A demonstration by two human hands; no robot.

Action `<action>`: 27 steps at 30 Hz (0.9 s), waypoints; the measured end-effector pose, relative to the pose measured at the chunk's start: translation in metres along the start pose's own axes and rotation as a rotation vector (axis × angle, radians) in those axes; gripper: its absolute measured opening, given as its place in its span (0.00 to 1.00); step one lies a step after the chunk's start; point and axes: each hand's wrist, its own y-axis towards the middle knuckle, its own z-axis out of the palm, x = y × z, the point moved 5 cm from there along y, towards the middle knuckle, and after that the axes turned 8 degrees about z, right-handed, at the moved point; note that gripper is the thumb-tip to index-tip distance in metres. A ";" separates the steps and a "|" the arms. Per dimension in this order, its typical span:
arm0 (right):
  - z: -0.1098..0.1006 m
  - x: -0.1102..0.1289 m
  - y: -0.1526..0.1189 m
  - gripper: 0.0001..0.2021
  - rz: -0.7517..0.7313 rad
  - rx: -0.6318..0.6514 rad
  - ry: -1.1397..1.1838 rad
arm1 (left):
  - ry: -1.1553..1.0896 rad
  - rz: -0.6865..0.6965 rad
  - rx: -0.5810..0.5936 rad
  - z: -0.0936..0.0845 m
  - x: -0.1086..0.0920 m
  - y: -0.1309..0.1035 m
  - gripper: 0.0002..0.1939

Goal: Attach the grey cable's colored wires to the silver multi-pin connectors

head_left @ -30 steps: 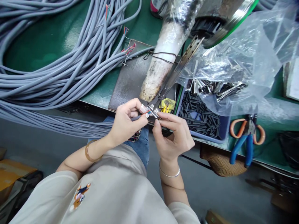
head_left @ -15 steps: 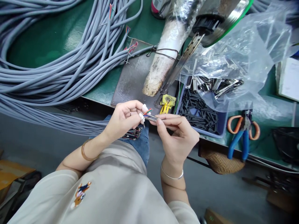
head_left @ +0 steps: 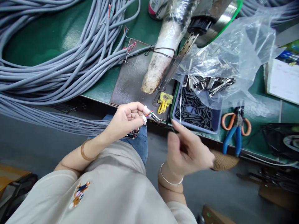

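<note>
My left hand [head_left: 130, 116], with white covers on thumb and index fingertip, is closed in a pinch. It holds a metal multi-pin connector [head_left: 155, 117] with thin coloured wires [head_left: 148, 114] at its near end. The connector sticks out to the right, just in front of the bench edge. My right hand [head_left: 188, 146] is apart from it, in front of the blue tray [head_left: 216, 123], and smeared by motion. Its index finger and thumb stand apart, and I see nothing held between them. Behind the connector, a yellow clip [head_left: 164, 104] rests by a yellow sponge [head_left: 167, 97].
Grey cables [head_left: 70, 68] cover the bench's left side. A white wrapped holder [head_left: 157, 67] and a soldering iron [head_left: 181, 57] slant over a dark plate [head_left: 126, 81]. Short black tubes [head_left: 198, 109] fill the tray beside bagged connectors [head_left: 210, 85]. Cutting pliers [head_left: 237, 130] lie right.
My right hand has let go of the connector and moved right, its thumb and index finger parting. My left hand keeps hold of the connector, which now tilts down to the right.
</note>
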 end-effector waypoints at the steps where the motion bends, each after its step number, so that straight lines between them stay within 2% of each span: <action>1: 0.004 0.004 0.005 0.18 -0.021 -0.023 -0.016 | 0.004 0.001 0.004 0.001 0.001 0.000 0.08; 6: 0.030 0.010 0.022 0.15 -0.032 0.057 -0.011 | 0.014 0.008 0.022 0.003 0.004 0.001 0.09; 13: 0.033 0.007 0.016 0.20 -0.083 0.069 0.006 | 0.021 0.038 -0.016 0.000 0.006 0.003 0.09; 19: 0.036 0.019 0.010 0.19 -0.325 0.158 -0.036 | -0.030 0.038 -0.036 -0.003 0.009 0.004 0.08; 21: 0.033 0.017 0.010 0.19 -0.302 0.097 0.046 | -0.049 0.020 -0.034 -0.003 0.010 0.005 0.09; 25: 0.019 -0.001 0.012 0.23 -0.065 -0.255 0.340 | -0.049 0.001 -0.041 -0.004 0.010 0.005 0.12; 27: 0.020 -0.006 0.012 0.20 0.013 -0.297 0.358 | -0.048 0.022 -0.051 -0.005 0.008 0.006 0.12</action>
